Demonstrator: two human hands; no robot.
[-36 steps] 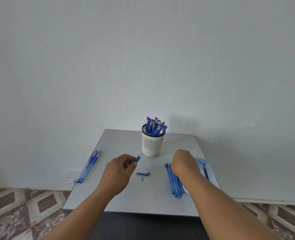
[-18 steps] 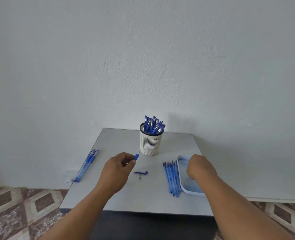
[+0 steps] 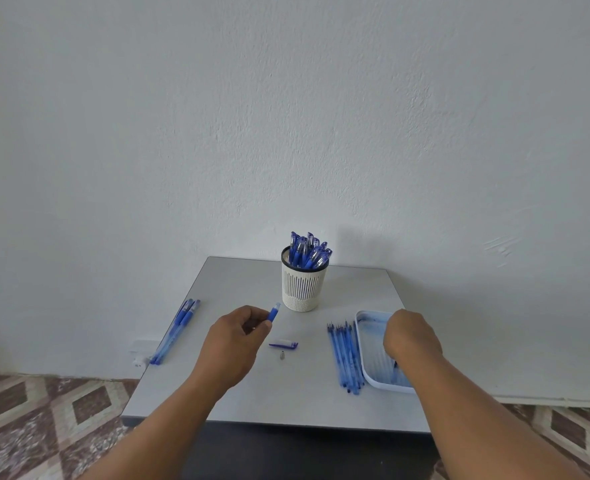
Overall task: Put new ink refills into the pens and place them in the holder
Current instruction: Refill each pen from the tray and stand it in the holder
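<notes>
My left hand point(image 3: 236, 337) grips a pen barrel point(image 3: 274, 312) over the middle of the grey table point(image 3: 238, 282); its blue grip end sticks up toward the holder. The pen's cap point(image 3: 284, 345) and small metal tip point(image 3: 282, 355) lie on the table just right of that hand. The white slotted holder point(image 3: 304, 289), with several blue pens in it, stands at the back centre. A row of several blue refills point(image 3: 344, 355) lies to the right of centre. My right hand point(image 3: 411, 337) reaches down into the white tray point(image 3: 369, 320), its fingers hidden. A dark refill end point(image 3: 395, 365) shows under it.
Two or three blue pens point(image 3: 179, 325) lie along the table's left edge. A white wall rises right behind the table. Patterned floor tiles show below on both sides. The table's front edge is close to my forearms.
My right hand has moved rightward from the top of the refill row to the tray, uncovering the refills. My left hand has kept its hold on the pen barrel, almost still.
</notes>
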